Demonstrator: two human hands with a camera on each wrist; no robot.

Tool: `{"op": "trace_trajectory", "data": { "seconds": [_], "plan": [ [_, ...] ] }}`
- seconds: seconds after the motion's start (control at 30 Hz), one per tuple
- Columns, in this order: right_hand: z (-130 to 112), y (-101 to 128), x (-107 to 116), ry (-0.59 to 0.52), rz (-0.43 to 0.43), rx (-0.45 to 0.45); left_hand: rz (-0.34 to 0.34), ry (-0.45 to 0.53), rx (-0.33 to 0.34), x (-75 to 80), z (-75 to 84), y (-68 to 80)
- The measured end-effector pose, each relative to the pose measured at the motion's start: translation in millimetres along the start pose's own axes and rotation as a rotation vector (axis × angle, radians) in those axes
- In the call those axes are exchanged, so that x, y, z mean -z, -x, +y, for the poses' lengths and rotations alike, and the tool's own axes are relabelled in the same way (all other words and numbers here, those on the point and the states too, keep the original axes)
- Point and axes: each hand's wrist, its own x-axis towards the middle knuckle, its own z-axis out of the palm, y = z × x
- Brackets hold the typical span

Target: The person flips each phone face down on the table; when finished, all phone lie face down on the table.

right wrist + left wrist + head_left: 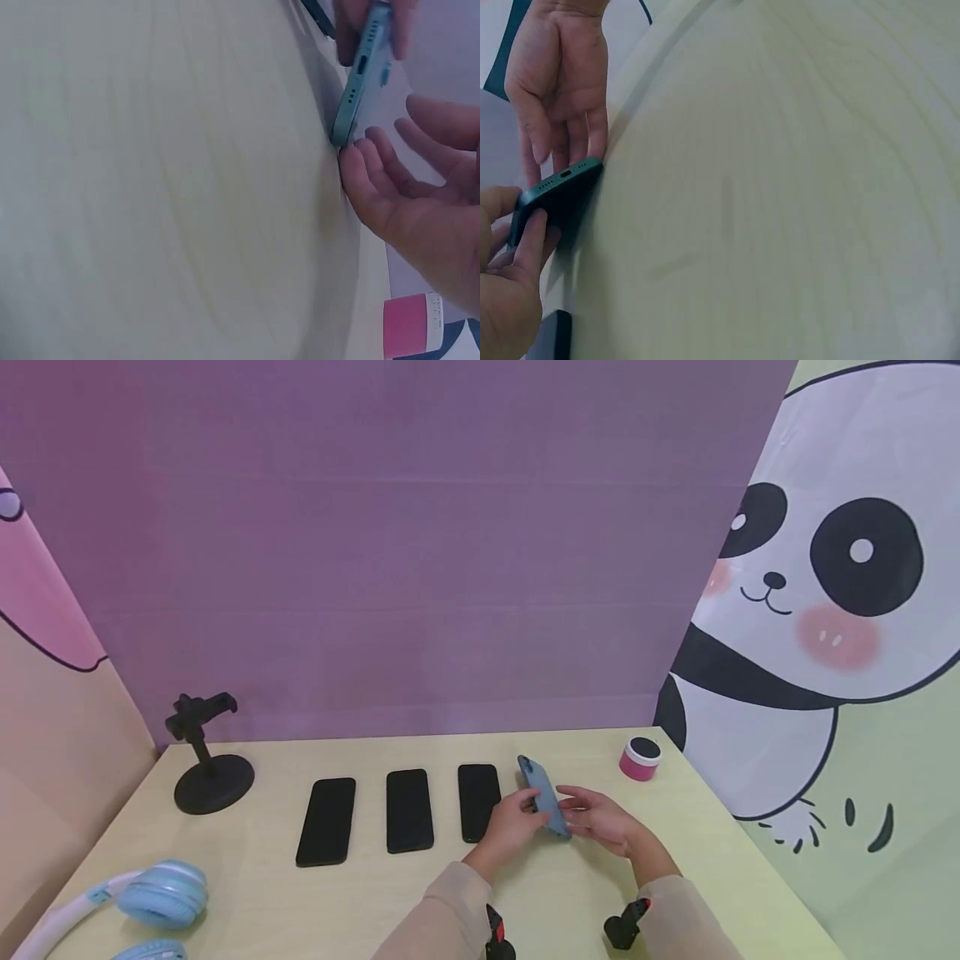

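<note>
A blue phone (pixel 543 795) stands tilted on one long edge on the pale wooden table (pixel 420 893), right of the row of black phones. My left hand (pixel 513 822) grips it from the left, thumb and fingers pinching its body (pixel 559 199). My right hand (pixel 600 818) lies beside it on the right with straight fingers (pixel 559 82), and their tips meet the phone's lower end. In the right wrist view the phone's bottom edge with its port (pixel 360 75) rises just above my right hand's fingertips (pixel 360 161).
Three black phones (pixel 408 810) lie flat in a row left of my hands. A black phone stand (pixel 210 777) is at the back left and blue headphones (pixel 150 897) at the front left. A pink round tin (pixel 640 759) sits at the back right, near the panda wall.
</note>
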Motion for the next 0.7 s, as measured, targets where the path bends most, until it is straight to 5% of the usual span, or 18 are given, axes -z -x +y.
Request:
{"op": "trace_trajectory", "data": {
  "seconds": [0.43, 0.7],
  "plan": [
    [3.7, -10.1, -10.2, 0.254, 0.241, -0.092, 0.095, -0.293, 0.006, -1.7, -11.7, -3.2],
    [9.5, -16.8, -13.0, 0.359, 0.306, -0.103, 0.107, -0.326, 0.012, -3.7, -9.3, -1.9]
  ]
}}
